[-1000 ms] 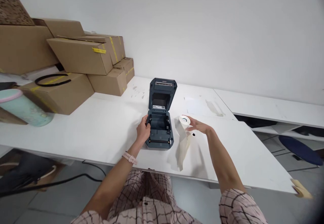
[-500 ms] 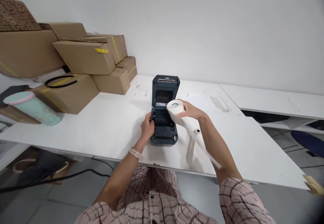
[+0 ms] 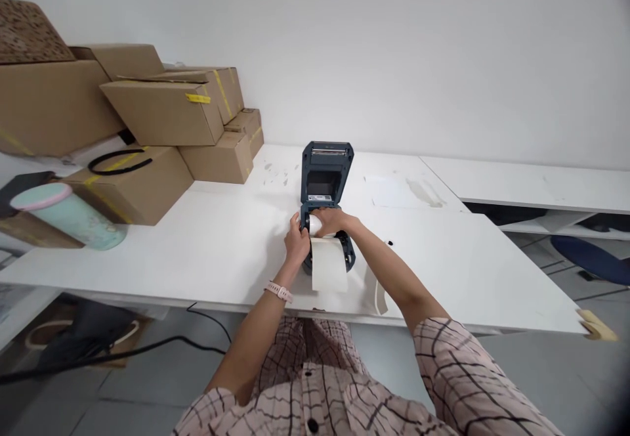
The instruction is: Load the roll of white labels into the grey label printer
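A dark label printer (image 3: 327,160) stands on the white table with its lid tipped up. My right hand (image 3: 329,219) is closed over a white label roll (image 3: 315,225), which sits inside the printer's open body. From the roll a loose strip of labels (image 3: 329,265) hangs forward over the printer's front. At the printer's left side, my left hand (image 3: 297,242) grips the edge, thumb near the roll's end. The roll's far end and part of the compartment are hidden by my right hand. A curled strip of paper (image 3: 380,298) lies to the right, partly behind my right forearm.
Cardboard boxes (image 3: 162,111) are stacked at the left, with a black headband (image 3: 121,162) on one. A mint tumbler (image 3: 73,216) leans there. A small dark-ended piece (image 3: 390,243) lies right of my forearm. The table's front edge (image 3: 197,299) runs close to my body.
My right hand has moved left and down, bringing the label roll from above the printer's right side into its body. The loose strip now hangs over the front. My left hand stays at the printer's side.
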Action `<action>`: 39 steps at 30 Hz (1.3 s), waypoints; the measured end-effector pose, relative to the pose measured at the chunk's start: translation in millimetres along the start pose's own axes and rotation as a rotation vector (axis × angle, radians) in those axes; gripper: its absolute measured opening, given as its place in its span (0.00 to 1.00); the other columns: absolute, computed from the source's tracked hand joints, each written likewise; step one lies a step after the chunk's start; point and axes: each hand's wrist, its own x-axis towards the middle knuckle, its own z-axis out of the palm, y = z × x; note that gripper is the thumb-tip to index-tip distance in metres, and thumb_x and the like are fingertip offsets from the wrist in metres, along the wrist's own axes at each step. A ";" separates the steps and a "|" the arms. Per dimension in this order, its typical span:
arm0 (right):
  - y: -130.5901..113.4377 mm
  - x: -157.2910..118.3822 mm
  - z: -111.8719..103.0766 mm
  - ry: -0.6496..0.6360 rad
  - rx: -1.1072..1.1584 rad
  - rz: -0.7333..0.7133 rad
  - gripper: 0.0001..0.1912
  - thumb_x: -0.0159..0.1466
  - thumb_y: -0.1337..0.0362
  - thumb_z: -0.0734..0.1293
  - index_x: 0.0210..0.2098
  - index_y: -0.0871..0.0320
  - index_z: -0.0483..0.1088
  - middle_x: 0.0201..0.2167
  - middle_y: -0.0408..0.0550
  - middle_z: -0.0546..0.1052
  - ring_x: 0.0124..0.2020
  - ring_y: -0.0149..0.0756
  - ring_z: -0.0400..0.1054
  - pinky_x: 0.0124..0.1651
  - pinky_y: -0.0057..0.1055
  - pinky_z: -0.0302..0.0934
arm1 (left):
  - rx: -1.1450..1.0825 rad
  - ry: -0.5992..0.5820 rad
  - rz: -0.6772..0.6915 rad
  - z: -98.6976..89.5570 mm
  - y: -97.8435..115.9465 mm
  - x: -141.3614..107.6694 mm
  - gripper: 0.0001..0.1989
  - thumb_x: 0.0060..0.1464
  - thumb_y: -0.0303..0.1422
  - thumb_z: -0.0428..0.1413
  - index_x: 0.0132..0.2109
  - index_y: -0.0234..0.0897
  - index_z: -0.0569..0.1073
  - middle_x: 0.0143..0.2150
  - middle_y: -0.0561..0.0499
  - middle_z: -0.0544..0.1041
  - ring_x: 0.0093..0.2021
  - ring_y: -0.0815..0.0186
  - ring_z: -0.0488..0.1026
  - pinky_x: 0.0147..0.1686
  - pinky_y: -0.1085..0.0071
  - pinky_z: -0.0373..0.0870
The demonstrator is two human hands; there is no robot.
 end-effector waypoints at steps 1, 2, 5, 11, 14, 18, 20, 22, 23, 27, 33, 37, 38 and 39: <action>-1.6 -8.4 3.3 0.059 0.009 -0.014 0.40 0.57 0.53 0.72 0.64 0.60 0.60 0.60 0.63 0.70 0.59 0.58 0.67 0.56 0.47 0.64 | 0.002 -0.002 -0.002 0.0 -0.2 0.1 0.30 0.59 0.26 0.47 0.68 0.38 0.58 0.62 0.42 0.73 0.62 0.54 0.70 0.63 0.53 0.60; -4.0 -19.3 7.4 0.135 0.024 -0.038 0.38 0.61 0.54 0.70 0.66 0.59 0.58 0.63 0.62 0.68 0.62 0.57 0.65 0.59 0.48 0.63 | 0.000 -0.002 -0.001 0.0 -0.5 0.1 0.29 0.59 0.26 0.47 0.67 0.37 0.58 0.61 0.42 0.73 0.62 0.54 0.70 0.63 0.53 0.60; -16.6 -61.4 28.5 0.352 0.082 -0.122 0.30 0.69 0.54 0.62 0.67 0.56 0.58 0.67 0.60 0.64 0.66 0.54 0.60 0.63 0.50 0.59 | -0.029 0.009 0.018 0.7 -2.5 0.6 0.28 0.58 0.26 0.48 0.66 0.39 0.60 0.60 0.44 0.75 0.61 0.56 0.71 0.63 0.54 0.61; -48.4 -115.1 86.5 0.488 0.138 -0.085 0.31 0.70 0.47 0.58 0.68 0.52 0.57 0.69 0.57 0.60 0.70 0.55 0.54 0.67 0.55 0.56 | -0.088 0.034 0.047 5.4 -10.5 2.9 0.24 0.57 0.27 0.49 0.60 0.40 0.68 0.60 0.46 0.74 0.60 0.58 0.71 0.61 0.59 0.64; -52.2 -115.2 96.6 0.537 0.158 -0.060 0.31 0.70 0.47 0.58 0.69 0.49 0.56 0.70 0.54 0.59 0.70 0.53 0.53 0.68 0.55 0.55 | -0.152 0.042 0.072 9.2 -17.4 5.7 0.24 0.56 0.27 0.49 0.60 0.40 0.68 0.60 0.46 0.74 0.59 0.60 0.71 0.61 0.61 0.64; -49.1 -112.4 93.8 0.531 0.155 -0.080 0.32 0.69 0.46 0.59 0.68 0.51 0.57 0.70 0.56 0.58 0.70 0.55 0.52 0.68 0.56 0.54 | -0.203 0.043 0.093 12.5 -25.1 11.1 0.24 0.56 0.28 0.51 0.60 0.39 0.68 0.61 0.45 0.73 0.59 0.61 0.71 0.61 0.62 0.65; -50.3 -113.5 91.8 0.520 0.148 -0.084 0.32 0.69 0.46 0.59 0.68 0.53 0.58 0.70 0.58 0.57 0.71 0.55 0.51 0.69 0.56 0.54 | -0.210 0.034 0.087 12.2 -25.5 12.8 0.24 0.56 0.30 0.52 0.60 0.38 0.68 0.61 0.44 0.73 0.59 0.60 0.71 0.60 0.61 0.65; -55.8 -116.2 92.3 0.514 0.148 -0.071 0.32 0.69 0.48 0.61 0.68 0.54 0.57 0.70 0.59 0.57 0.71 0.56 0.51 0.69 0.58 0.54 | -0.210 0.022 0.073 10.6 -23.4 10.8 0.24 0.57 0.32 0.54 0.61 0.38 0.67 0.61 0.44 0.73 0.59 0.59 0.71 0.60 0.61 0.66; -60.2 -118.1 93.9 0.514 0.150 -0.058 0.32 0.69 0.50 0.62 0.69 0.53 0.56 0.70 0.59 0.57 0.71 0.57 0.50 0.68 0.59 0.53 | -0.211 0.011 0.067 9.3 -21.9 7.4 0.25 0.57 0.34 0.55 0.61 0.39 0.67 0.61 0.43 0.73 0.60 0.58 0.70 0.60 0.61 0.66; -78.1 -130.8 106.4 0.508 0.168 -0.020 0.37 0.68 0.56 0.64 0.72 0.50 0.48 0.71 0.54 0.55 0.72 0.56 0.47 0.69 0.62 0.51 | -0.245 -0.073 0.040 2.8 -18.5 -25.6 0.33 0.57 0.42 0.58 0.67 0.42 0.60 0.68 0.43 0.65 0.66 0.55 0.63 0.61 0.61 0.64; -48.2 -144.6 84.1 0.634 0.571 -0.084 0.23 0.70 0.50 0.59 0.64 0.38 0.64 0.61 0.45 0.72 0.65 0.50 0.62 0.65 0.59 0.60 | -0.330 -0.155 -0.028 -2.0 -30.7 -77.9 0.42 0.56 0.49 0.58 0.72 0.47 0.49 0.73 0.44 0.54 0.70 0.53 0.58 0.60 0.63 0.68; 11.8 -103.1 10.9 0.980 0.747 0.075 0.32 0.70 0.41 0.54 0.68 0.45 0.56 0.68 0.47 0.63 0.71 0.48 0.52 0.71 0.55 0.47 | -0.408 -0.206 -0.033 -4.7 -34.9 -82.1 0.46 0.54 0.47 0.61 0.72 0.47 0.47 0.72 0.43 0.57 0.69 0.53 0.61 0.59 0.63 0.70; 26.9 -84.9 -10.0 0.997 0.769 0.081 0.35 0.69 0.39 0.52 0.70 0.46 0.51 0.71 0.46 0.58 0.73 0.48 0.47 0.72 0.55 0.44 | -0.426 -0.219 -0.028 -5.5 -35.1 -82.0 0.47 0.53 0.46 0.62 0.72 0.46 0.47 0.72 0.43 0.58 0.68 0.53 0.61 0.59 0.63 0.70; 40.7 -65.3 -30.1 0.995 0.797 0.078 0.38 0.68 0.37 0.50 0.71 0.46 0.46 0.73 0.45 0.53 0.74 0.47 0.43 0.73 0.55 0.41 | -0.444 -0.229 -0.024 -6.1 -35.2 -82.3 0.47 0.53 0.45 0.62 0.72 0.46 0.47 0.72 0.43 0.58 0.68 0.53 0.62 0.59 0.62 0.70</action>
